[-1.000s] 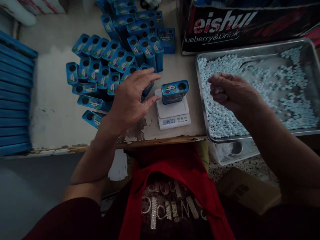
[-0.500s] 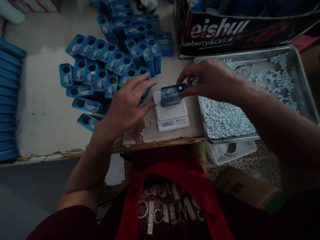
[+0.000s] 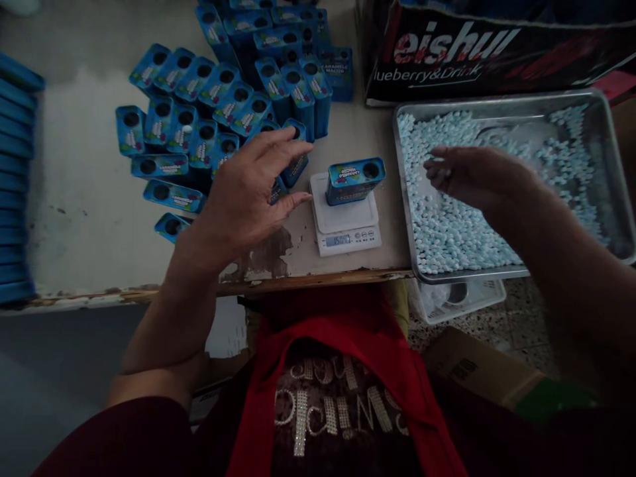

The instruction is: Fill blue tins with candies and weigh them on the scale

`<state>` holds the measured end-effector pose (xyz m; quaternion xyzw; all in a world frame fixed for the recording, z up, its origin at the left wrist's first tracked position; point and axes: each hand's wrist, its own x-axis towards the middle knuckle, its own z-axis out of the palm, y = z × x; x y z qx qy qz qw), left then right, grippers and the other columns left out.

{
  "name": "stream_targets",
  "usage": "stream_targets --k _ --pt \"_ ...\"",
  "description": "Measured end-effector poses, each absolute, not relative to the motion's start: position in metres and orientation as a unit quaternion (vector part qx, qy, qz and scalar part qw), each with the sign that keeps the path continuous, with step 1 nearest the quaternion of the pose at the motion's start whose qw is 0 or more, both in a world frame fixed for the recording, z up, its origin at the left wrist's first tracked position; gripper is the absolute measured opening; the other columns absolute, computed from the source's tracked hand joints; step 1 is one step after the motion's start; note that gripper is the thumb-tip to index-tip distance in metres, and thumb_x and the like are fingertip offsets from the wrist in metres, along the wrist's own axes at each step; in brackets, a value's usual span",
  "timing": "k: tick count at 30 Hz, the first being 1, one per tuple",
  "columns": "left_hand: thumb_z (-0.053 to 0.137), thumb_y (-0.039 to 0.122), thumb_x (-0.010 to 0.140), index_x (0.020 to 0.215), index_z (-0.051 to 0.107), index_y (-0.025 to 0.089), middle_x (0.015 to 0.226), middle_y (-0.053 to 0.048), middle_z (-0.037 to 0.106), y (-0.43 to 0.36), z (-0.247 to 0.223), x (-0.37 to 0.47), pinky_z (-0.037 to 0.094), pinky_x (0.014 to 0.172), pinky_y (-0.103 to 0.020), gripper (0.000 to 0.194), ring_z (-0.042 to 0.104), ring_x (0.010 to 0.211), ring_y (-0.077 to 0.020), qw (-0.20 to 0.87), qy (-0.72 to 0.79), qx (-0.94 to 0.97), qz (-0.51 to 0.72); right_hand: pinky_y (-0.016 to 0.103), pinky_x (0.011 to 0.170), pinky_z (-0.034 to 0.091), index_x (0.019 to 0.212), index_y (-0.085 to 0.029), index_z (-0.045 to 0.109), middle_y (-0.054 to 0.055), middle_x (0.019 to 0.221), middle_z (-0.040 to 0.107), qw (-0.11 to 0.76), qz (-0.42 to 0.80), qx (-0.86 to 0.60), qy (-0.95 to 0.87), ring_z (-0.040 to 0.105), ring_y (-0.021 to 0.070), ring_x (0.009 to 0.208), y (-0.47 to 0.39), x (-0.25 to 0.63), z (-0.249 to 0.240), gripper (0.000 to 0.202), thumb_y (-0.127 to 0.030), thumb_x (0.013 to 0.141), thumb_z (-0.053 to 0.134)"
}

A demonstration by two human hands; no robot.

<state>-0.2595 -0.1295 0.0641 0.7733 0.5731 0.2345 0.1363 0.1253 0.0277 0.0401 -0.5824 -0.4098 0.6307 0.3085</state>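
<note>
On the scale, the tin, long axis roughly 9-to-3 o'clock, stands at 3 o'clock from the nearer left hand, thumb and fingers spread, and at 9 from the right hand, curled above the tray, whether pinching pellets I cannot tell.

Blue tin reads "CARAMELO MACIZO"; carton, "ueberry&Drink".

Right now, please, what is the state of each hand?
Left hand: open, fingers and thumb apart, beside the scale, nothing seen in it.
Right hand: fingers curled over the tray; whether it holds pale pieces cannot be told.
</note>
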Motion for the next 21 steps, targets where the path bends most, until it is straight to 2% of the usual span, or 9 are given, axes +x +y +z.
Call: stream_targets --k 5,9,13,15,18,21 --pt "0.054 0.06 0.117 0.167 0.059 0.032 0.182 0.0 0.054 -0.12 0.068 -0.239 0.045 0.148 -0.054 0.058 0.049 0.173 -0.0302 0.136 0.579 0.776 0.209 0.037 0.065 0.046 0.097 -0.025 0.081 0.011 0.092 0.071 0.281 0.654 -0.581 -0.394 0.062 0.0172 0.08 0.011 0.161 0.005 0.031 -0.019 0.072 0.099" --pt "0.063 0.051 0.113 0.166 0.06 0.036 0.181 0.001 0.055 -0.113 0.077 -0.223 0.045 0.148 -0.052 0.056 0.049 0.173 -0.0296 0.134 0.578 0.778 0.206 0.04 0.06 0.033 0.098 -0.027 0.083 0.009 0.085 0.07 0.253 0.656 -0.529 -0.475 0.048 0.0154 0.068 0.002 0.14 0.027 0.028 -0.042 0.083 0.102" --pt "0.069 0.041 0.108 0.169 0.059 0.03 0.181 -0.005 0.056 -0.112 0.082 -0.218 0.043 0.149 -0.05 0.063 0.049 0.173 -0.0301 0.113 0.587 0.778 0.193 0.037 0.058 0.024 0.083 -0.025 0.074 0.0 0.068 0.056 0.23 0.648 -0.452 -0.569 0.036 0.0114 0.06 0.003 0.1 0.06 0.043 -0.056 0.086 0.103" --pt "0.068 0.042 0.108 0.171 0.058 0.029 0.179 -0.006 0.057 -0.111 0.082 -0.217 0.041 0.149 -0.053 0.065 0.05 0.172 -0.0306 0.114 0.592 0.776 0.186 0.035 0.057 0.026 0.082 -0.024 0.073 -0.001 0.069 0.054 0.249 0.651 -0.426 -0.577 0.038 0.0108 0.06 0.005 0.082 0.071 0.043 -0.054 0.086 0.103" --pt "0.063 0.054 0.111 0.17 0.057 0.035 0.178 -0.002 0.059 -0.108 0.078 -0.216 0.041 0.148 -0.06 0.063 0.051 0.17 -0.0338 0.127 0.59 0.776 0.186 0.031 0.063 0.043 0.09 -0.023 0.079 0.001 0.081 0.064 0.27 0.676 -0.42 -0.542 0.053 0.0128 0.071 0.01 0.064 0.08 0.031 -0.039 0.084 0.105" --pt "0.059 0.057 0.115 0.171 0.057 0.027 0.177 -0.008 0.06 -0.107 0.072 -0.214 0.043 0.145 -0.063 0.064 0.053 0.169 -0.0376 0.12 0.582 0.784 0.18 0.031 0.067 0.049 0.096 -0.024 0.082 0.002 0.084 0.068 0.247 0.683 -0.424 -0.542 0.059 0.0153 0.075 0.012 0.055 0.084 0.024 -0.029 0.083 0.101"
